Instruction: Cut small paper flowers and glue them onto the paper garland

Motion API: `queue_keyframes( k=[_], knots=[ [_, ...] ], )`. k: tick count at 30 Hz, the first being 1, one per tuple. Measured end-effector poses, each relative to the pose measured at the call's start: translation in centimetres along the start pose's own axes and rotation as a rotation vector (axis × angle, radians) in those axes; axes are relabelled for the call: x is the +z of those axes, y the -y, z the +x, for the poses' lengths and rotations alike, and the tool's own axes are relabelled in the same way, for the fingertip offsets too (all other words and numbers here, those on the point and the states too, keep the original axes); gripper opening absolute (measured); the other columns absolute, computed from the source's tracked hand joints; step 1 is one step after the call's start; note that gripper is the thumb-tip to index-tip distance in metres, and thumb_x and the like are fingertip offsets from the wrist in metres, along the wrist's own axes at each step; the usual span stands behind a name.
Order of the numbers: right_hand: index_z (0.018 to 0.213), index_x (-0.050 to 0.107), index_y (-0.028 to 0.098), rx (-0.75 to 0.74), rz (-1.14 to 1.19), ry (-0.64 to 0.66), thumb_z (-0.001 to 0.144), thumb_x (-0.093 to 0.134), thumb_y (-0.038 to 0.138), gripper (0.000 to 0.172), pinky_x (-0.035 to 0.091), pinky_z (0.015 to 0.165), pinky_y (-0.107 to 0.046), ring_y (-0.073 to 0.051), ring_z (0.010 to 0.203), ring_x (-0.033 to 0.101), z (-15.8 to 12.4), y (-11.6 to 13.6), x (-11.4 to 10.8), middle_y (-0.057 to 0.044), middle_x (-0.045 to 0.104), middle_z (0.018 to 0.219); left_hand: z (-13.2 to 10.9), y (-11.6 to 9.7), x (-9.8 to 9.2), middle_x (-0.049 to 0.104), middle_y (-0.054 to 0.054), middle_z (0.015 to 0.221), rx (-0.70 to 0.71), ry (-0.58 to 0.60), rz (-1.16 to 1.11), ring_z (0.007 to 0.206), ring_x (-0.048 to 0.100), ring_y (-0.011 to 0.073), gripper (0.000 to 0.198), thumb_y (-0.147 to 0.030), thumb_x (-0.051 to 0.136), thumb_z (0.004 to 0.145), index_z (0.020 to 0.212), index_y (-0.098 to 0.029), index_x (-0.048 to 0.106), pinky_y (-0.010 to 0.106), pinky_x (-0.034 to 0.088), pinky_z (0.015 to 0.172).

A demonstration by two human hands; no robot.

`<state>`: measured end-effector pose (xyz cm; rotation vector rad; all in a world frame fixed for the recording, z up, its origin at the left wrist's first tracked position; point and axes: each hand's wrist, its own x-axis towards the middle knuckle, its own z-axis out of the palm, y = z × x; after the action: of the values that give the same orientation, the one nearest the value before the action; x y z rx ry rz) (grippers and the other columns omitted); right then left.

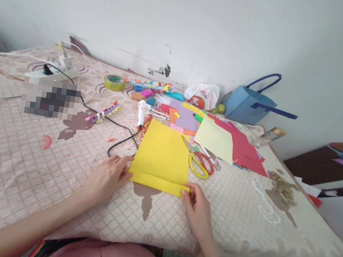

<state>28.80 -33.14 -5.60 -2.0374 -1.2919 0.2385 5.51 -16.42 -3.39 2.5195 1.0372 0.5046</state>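
Observation:
A yellow craft sheet [163,153] lies flat on the table in front of me, its near edge folded over into a narrow strip. My left hand [109,178] pinches the left end of that fold between thumb and fingers. At the right end, my right hand [198,209] grips the fold's corner the same way. Scissors [193,149] with yellow and red handles rest against the sheet's right side, one blade over its edge. Just beyond the sheet's far left corner stands a white glue gun [141,115] with a black cord.
Coloured sheets, including a red one [247,148] and a pale one [216,138], spread to the right. Farther back are a tape roll [114,83], a plastic bag [201,95] and a blue bag [244,105]. A power strip [52,74] sits left; white string [263,201] lies right.

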Motion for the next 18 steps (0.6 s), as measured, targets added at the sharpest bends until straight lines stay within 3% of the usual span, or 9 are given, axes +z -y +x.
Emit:
queue_keyframes(
  k=[8, 12, 18],
  knots=[
    [0.098, 0.054, 0.018, -0.007, 0.016, -0.034, 0.085, 0.049, 0.032, 0.020, 0.044, 0.068, -0.032, -0.020, 0.074, 0.055, -0.17, 0.13, 0.07, -0.006, 0.060, 0.084, 0.34, 0.13, -0.11, 0.060, 0.005, 0.095, 0.028, -0.017, -0.265, 0.090, 0.055, 0.0203, 0.026, -0.031, 0.052, 0.081, 0.104, -0.018, 0.052, 0.034, 0.044, 0.080],
    [0.089, 0.054, 0.020, -0.051, 0.043, -0.003, 0.085, 0.049, 0.033, 0.015, 0.045, 0.069, -0.032, -0.021, 0.080, 0.054, -0.31, 0.09, -0.14, -0.007, 0.059, 0.087, 0.46, 0.17, -0.21, 0.060, 0.005, 0.090, 0.051, 0.040, -0.318, 0.085, 0.055, 0.0194, 0.015, -0.033, 0.054, 0.080, 0.077, -0.018, 0.056, 0.034, 0.044, 0.078],
    [0.072, 0.050, 0.021, -0.062, -0.086, -0.054, 0.086, 0.047, 0.033, 0.019, 0.042, 0.066, -0.033, -0.021, 0.076, 0.049, -0.26, 0.27, 0.21, -0.005, 0.051, 0.078, 0.35, -0.02, -0.34, 0.059, 0.005, 0.091, 0.056, -0.001, -0.210, 0.086, 0.052, 0.0205, 0.028, -0.031, 0.053, 0.079, 0.055, -0.018, 0.046, 0.036, 0.043, 0.078]
  ],
)
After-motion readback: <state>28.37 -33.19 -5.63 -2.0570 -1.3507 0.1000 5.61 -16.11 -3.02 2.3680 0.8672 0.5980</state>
